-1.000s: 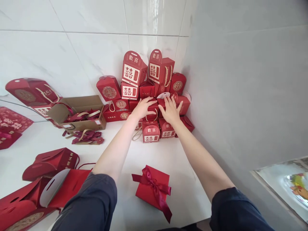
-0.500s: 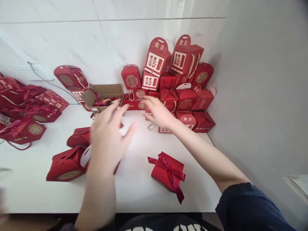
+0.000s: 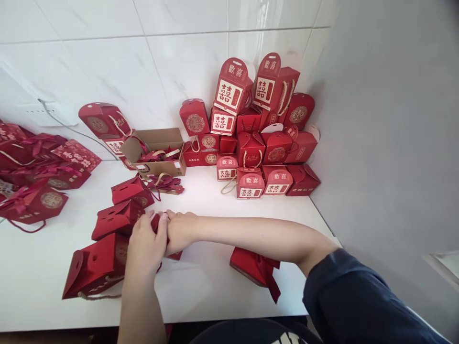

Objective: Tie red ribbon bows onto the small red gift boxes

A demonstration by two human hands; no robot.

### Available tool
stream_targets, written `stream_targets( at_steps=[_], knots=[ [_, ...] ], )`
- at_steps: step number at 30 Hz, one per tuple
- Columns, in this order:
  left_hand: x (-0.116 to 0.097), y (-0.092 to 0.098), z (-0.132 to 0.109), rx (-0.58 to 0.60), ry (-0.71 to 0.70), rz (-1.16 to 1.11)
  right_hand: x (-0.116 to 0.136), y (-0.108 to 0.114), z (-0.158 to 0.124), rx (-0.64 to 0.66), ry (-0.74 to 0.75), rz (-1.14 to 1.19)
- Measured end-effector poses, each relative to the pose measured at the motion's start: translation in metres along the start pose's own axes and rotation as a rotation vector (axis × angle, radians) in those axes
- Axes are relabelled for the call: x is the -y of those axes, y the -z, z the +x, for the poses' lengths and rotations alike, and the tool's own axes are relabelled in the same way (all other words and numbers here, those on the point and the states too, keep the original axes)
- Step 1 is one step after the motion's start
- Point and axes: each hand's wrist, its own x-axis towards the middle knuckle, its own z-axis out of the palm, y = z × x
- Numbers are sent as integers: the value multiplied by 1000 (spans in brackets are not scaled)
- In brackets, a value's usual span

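Observation:
My left hand (image 3: 145, 241) and my right hand (image 3: 182, 231) meet over a red gift box (image 3: 175, 255), closed around its top from either side. Fingers and wrists cover most of that box. Close to my left hand, a larger red gift box (image 3: 95, 265) with a rope handle lies tilted on the table. Behind it are two more red boxes, one in the middle (image 3: 116, 220) and one farther back (image 3: 132, 192). Under my right forearm sits a red box tied with a dark red ribbon (image 3: 251, 267), partly hidden by the arm.
An open cardboard box (image 3: 161, 167) holding ribbons stands by the tiled wall, with loose ribbons (image 3: 165, 182) before it. Stacked red gift boxes (image 3: 251, 148) fill the back right corner. More ribboned boxes (image 3: 46, 200) crowd the left of the white table (image 3: 201, 296).
Both hands have come down and toward me from the air near the cardboard box, closing on a red gift box. The larger box at the left has shifted and turned.

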Motion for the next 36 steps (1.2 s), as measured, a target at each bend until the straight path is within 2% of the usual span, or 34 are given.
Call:
stream_targets(
  at_steps=[2,5,6,8,10,12,14,16,18,21,24,26,28,31,33,35,36],
  knots=[
    [-7,-11,-2,59,-80,-52,-10,11,-12,-4,-67,-5],
    [-20,-40,-4,103,-306,-155,-34,27,-41,-59,-232,10],
    [-24,-51,-4,97,-382,-183,-44,30,-53,-101,-242,12],
    [-33,-69,-4,93,-515,-230,-64,34,-77,-147,-145,-18],
    [-40,-80,-3,109,-622,-285,-82,36,-99,-116,-48,-50],
    [-43,-83,-2,125,-687,-378,-94,37,-117,-150,-4,-85],
    [-44,-82,-3,150,-726,-464,-103,38,-128,-245,46,-157],
    [-46,-81,-5,186,-796,-503,-109,35,-130,-308,107,-221],
    [-49,-82,-8,212,-865,-510,-114,30,-126,-290,153,-219],
    [-52,-83,-13,103,-907,-516,-118,26,-120,-257,162,-174],
    [-49,-75,-15,-95,-898,-507,-114,40,-135,-384,81,-174],
    [-43,-67,-14,-189,-871,-513,-107,60,-164,-487,23,-181],
    [-37,-62,-13,-239,-842,-527,-100,86,-205,-602,-59,-223],
    [-31,-63,-11,-242,-805,-539,-102,120,-270,-798,-263,-377],
    [-30,-68,-11,-212,-800,-539,-116,134,-304,-865,-446,-436],
    [-32,-73,-13,-157,-821,-535,-139,139,-324,-799,-556,-439],
    [-33,-76,-14,-123,-838,-530,-153,138,-329,-737,-565,-444]
  ],
)
